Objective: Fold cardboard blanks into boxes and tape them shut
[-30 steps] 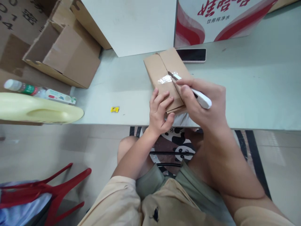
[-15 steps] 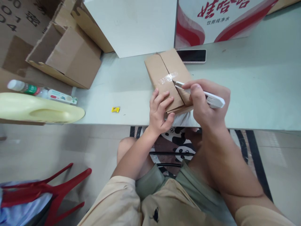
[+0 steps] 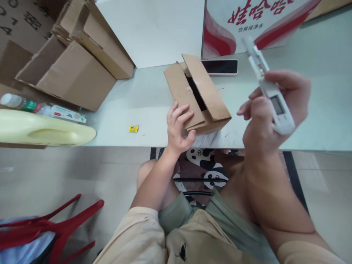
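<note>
Head: carton near table edge

Looks like matt cardboard on the brown box at one o'clock. Shows smooth plastic on the cutter at two.

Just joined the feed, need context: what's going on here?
A person's left hand rests on a brown cardboard box on a pale green table. One top flap stands partly raised, leaving a dark gap. The right hand holds a slim white tool, apart from the box.
</note>
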The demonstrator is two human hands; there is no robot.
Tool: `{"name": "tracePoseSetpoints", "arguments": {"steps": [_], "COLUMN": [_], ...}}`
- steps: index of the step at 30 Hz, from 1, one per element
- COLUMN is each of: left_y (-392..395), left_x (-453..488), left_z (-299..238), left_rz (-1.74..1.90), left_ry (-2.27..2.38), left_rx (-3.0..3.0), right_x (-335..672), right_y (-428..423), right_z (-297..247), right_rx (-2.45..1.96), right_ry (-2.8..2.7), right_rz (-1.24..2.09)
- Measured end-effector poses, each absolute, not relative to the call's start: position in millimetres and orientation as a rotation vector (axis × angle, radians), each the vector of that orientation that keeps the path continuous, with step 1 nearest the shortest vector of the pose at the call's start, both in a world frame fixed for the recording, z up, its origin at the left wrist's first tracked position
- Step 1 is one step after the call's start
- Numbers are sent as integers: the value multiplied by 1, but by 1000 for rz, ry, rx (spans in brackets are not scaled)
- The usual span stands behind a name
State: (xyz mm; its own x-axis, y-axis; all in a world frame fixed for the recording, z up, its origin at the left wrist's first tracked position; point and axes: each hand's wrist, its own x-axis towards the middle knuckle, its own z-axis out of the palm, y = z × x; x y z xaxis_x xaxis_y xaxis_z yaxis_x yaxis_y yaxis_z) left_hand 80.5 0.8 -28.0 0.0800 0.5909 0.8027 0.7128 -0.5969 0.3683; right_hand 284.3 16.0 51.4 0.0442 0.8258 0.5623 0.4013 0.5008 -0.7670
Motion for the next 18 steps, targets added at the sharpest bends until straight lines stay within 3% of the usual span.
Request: {"name": "tracePoseSetpoints", "arguments": {"steps": [3,8,18], "left_y": [2,4,8], "left_x": [71,57,51], "left_z": [-28,-34,-43], "left_rz": [-1558,-1640,-1863], "left_ry": [-1349,-1429,-1515], "left_rx": [-2239,-2174,-2093], "right_x": [284,284,283], "right_y": [35,52,54], "right_z": [27,-1,-2], "right_rx": [-1090,-1507,-2003], "right_ry": [-1492,-1732,-1868], "right_rz": [468,577,787]}}
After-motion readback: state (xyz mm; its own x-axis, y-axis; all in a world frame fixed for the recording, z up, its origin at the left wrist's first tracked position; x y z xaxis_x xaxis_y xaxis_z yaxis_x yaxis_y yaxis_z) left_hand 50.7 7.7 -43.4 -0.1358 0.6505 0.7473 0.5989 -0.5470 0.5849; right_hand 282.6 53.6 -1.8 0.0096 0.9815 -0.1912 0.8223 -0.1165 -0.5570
